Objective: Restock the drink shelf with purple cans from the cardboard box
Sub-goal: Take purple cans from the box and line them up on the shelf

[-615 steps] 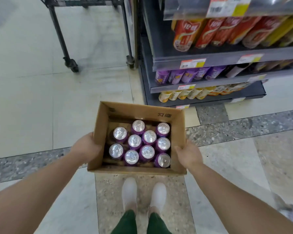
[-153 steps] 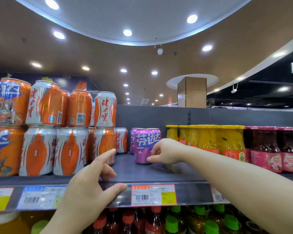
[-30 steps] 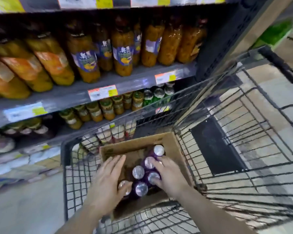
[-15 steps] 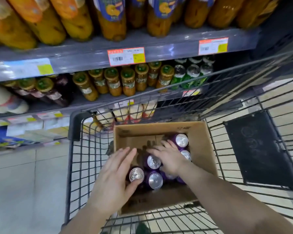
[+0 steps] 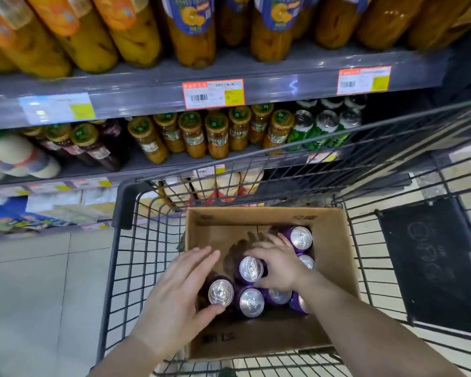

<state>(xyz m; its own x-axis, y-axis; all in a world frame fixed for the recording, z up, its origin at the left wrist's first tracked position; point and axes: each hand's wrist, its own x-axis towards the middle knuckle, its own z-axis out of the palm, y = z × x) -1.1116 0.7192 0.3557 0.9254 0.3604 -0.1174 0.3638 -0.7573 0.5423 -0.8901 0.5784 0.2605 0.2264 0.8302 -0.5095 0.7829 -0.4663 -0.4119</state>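
The cardboard box point(image 5: 335, 270) sits in a wire cart point(image 5: 125, 268) before the shelves, purple cans clustered inside. The right hand point(image 5: 276, 263) curls around one upright can point(image 5: 251, 269) (silver top showing). The left hand point(image 5: 180, 289) wraps thumb and fingers around another can point(image 5: 220, 293).

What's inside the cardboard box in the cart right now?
The cardboard box holds upright purple cans: six tops show. The left hand and the right hand each grip one and cover others, so the full count is hidden.
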